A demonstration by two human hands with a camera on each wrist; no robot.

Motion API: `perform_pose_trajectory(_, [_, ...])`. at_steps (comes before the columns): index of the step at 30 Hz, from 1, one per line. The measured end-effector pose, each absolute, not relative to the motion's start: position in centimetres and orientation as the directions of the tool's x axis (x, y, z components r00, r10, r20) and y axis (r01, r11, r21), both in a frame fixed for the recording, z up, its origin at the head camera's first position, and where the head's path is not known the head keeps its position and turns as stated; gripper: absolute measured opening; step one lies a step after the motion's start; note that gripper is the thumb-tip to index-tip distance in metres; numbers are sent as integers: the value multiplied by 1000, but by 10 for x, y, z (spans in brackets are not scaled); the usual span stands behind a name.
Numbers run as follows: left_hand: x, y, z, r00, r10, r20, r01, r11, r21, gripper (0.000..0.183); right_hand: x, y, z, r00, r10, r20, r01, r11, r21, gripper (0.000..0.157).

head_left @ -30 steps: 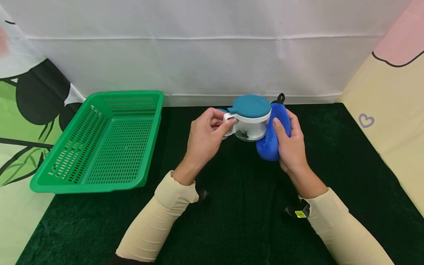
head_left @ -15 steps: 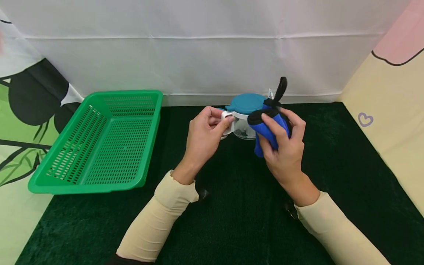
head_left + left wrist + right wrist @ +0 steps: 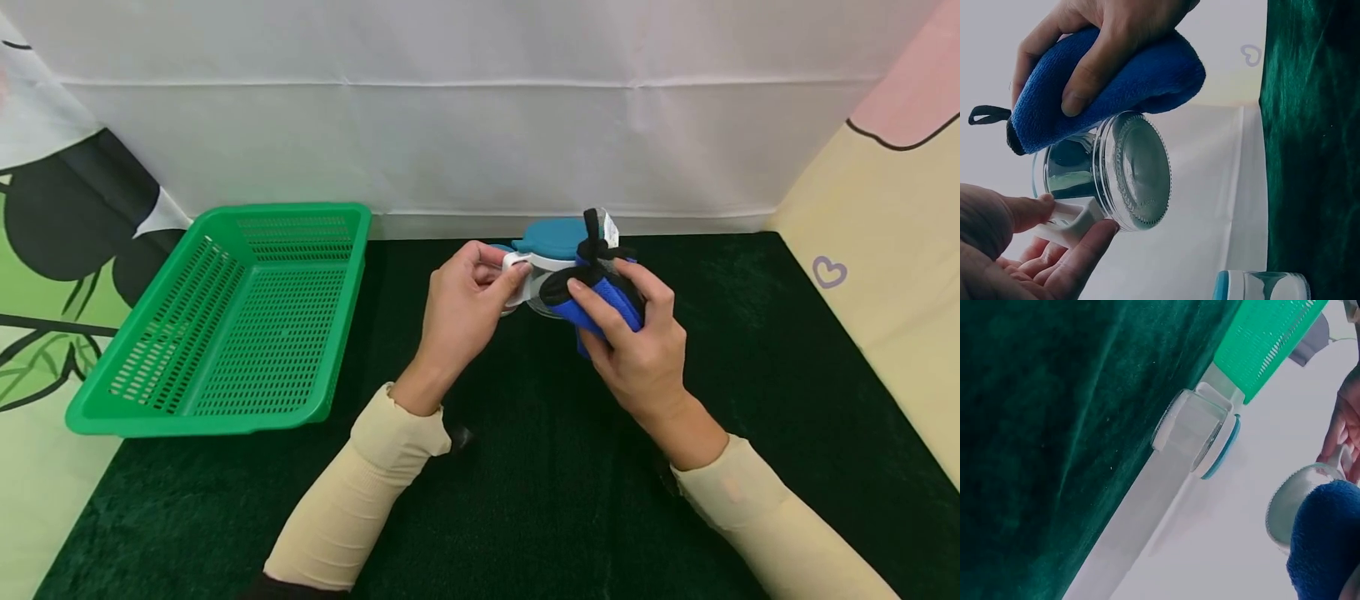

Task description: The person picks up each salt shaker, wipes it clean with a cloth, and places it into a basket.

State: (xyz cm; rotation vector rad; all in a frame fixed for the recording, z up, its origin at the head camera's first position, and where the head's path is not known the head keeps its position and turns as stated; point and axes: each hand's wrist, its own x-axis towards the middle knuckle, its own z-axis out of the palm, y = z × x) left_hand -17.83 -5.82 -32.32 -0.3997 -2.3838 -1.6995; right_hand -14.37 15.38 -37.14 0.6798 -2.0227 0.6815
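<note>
My left hand pinches the white handle of a clear glass seasoning jar with a teal lid. The jar is held up off the table, and its ridged glass base shows in the left wrist view. My right hand grips a folded blue cloth with black edging and a black hanging loop. That cloth lies against the jar's side and hides its right part in the head view. A second jar of the same kind stands on the table behind, mostly hidden by my left hand in the head view.
A green plastic basket with slotted walls stands at the left. Dark green cloth covers the table. A white fabric backdrop hangs close behind the table.
My right hand has turned and moved left, bringing the blue cloth from the jar's right side across its front. My left hand keeps the handle in nearly the same place.
</note>
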Motion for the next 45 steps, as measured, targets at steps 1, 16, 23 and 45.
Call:
perform_pose_trajectory(1, [-178, -58, -322, -946, 108, 305, 324, 310, 894, 27, -143, 154, -371, -472, -232, 851, -688, 700, -191, 30])
perform_pose_trajectory(16, [-179, -60, -318, -945, 106, 310, 328, 347, 879, 26, -131, 158, -379, -442, -486, 754, -766, 642, -36, 34])
perform_pose_trajectory(23, [-178, -56, -317, -940, 129, 314, 340, 323, 884, 26, -140, 162, -350, -446, -331, 832, -705, 702, -99, 31])
perform_pose_trajectory(45, [-181, -61, -316, -958, 96, 269, 285, 364, 887, 30, -129, 155, -374, -447, -502, 740, -737, 676, 14, 33])
